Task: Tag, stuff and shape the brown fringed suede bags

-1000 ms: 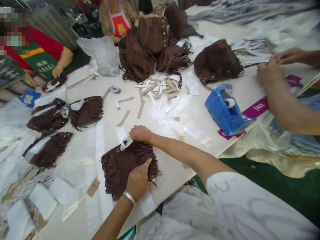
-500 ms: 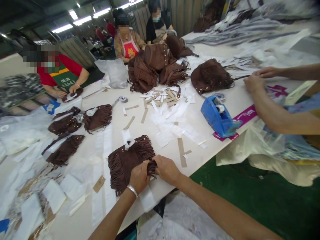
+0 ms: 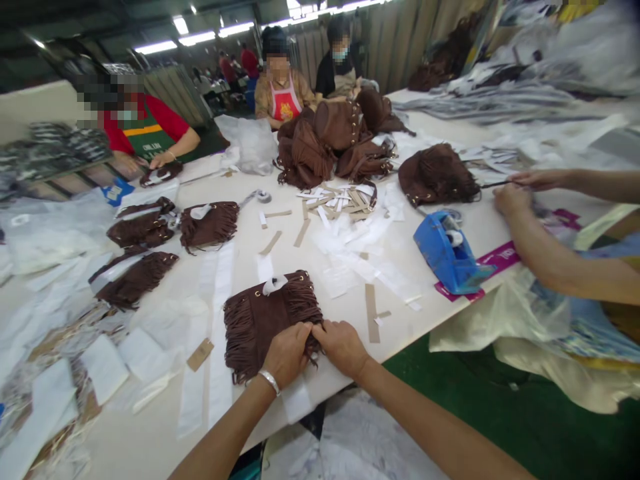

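Workroom: Strip lights [image 3: 237, 29] burn in the background above a pale table [image 3: 145, 433], with a heap of brown bags [image 3: 325, 143] toward its far side.
Fringed bag [image 3: 265, 313]: It lies on the table close to the near edge, directly before the wearer, with white wrapping [image 3: 275, 285] at its far, eyeleted side.
Left hand [image 3: 287, 357]: Wearing a silvery bracelet [image 3: 270, 381] at the wrist, it pinches fringe [image 3: 314, 353] at the bag's near right corner, thumb and fingers drawn together.
Right hand [image 3: 345, 347]: It meets the left at that corner, its grip also closed on the strands; how many each takes is hidden.
Strands: Good handling probably means taking only a few at a time, held near the tips, with both hands low and a light, even pull.
Soft body: The bag looks limp, so a hard tug could drag the corner, twist the fringe or disturb the wrapping.
Right-hand side: A tan strip [image 3: 373, 313] lies near the right hand and is best kept out from under the bag; beyond it sits a blue tape dispenser [image 3: 443, 250], and a co-worker's hands [image 3: 515, 193] hold a dark strap.
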A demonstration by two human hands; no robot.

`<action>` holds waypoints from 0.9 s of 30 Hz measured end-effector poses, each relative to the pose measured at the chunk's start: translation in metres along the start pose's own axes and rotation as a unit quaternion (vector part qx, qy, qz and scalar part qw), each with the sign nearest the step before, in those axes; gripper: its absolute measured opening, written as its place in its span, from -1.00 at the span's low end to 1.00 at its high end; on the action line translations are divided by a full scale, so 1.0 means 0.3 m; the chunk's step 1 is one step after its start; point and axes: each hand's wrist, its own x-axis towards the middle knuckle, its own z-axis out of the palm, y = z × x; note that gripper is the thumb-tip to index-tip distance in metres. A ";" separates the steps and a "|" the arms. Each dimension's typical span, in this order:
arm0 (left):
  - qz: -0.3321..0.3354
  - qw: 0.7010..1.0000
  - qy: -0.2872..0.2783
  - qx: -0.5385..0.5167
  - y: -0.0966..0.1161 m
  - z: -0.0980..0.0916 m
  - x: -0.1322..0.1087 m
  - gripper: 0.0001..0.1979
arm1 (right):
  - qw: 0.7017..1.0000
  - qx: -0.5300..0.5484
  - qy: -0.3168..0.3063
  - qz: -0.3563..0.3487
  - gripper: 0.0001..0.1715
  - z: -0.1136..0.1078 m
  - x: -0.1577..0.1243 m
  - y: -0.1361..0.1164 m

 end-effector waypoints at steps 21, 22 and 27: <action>0.013 0.999 0.033 -0.005 0.020 -0.053 -0.083 -0.52 | 0.990 0.119 0.050 -0.050 -0.75 0.072 0.067 0.012; 0.006 0.999 0.043 -0.007 0.019 -0.057 -0.096 -0.50 | 0.991 0.115 0.051 -0.055 -0.74 0.079 0.067 0.025; -0.020 0.995 0.093 0.014 0.026 -0.054 -0.168 -0.63 | 0.997 0.040 0.019 -0.066 -0.72 -0.063 0.108 0.008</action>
